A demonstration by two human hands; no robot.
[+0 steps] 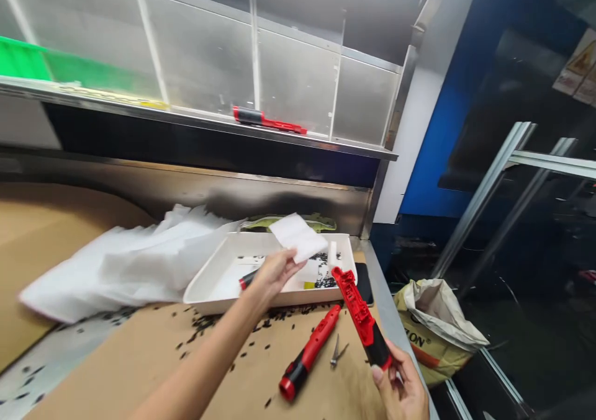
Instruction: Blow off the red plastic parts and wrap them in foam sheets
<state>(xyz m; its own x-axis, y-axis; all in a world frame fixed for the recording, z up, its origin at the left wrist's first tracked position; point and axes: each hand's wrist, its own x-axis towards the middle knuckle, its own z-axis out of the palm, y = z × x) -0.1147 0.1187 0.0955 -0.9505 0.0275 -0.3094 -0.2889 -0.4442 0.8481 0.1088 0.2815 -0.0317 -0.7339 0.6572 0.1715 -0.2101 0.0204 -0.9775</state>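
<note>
Right hand point(403, 383): closed around the black end of a ribbed red shell point(357, 311), thumb and fingers both on it
Ribbed red shell: held at a slant, kinda pointing toward the right side of the white tray point(298, 298), moulded inside showing
Red-and-black body point(310, 352): lying diagonally on the brown cardboard point(116, 358), just left of the held shell
Small pliers point(334, 359): right next to that, metal, a bit splayed
Black bits point(201, 324): scattered all over, loads along the tray's front edge
Left hand point(278, 271): gripping a white sheet point(298, 234) by its near edge, out over the tray
White tray: holding more bits, plus a yellow piece point(308, 285)
White sheet pile point(139, 265): heaped just left of the tray
Sack point(437, 339): open-topped, off to the right past the bench
Steel shelf point(354, 147): up at the back, with another red-and-black piece point(270, 120) on it, plus a green bin point(23, 59) way left
</note>
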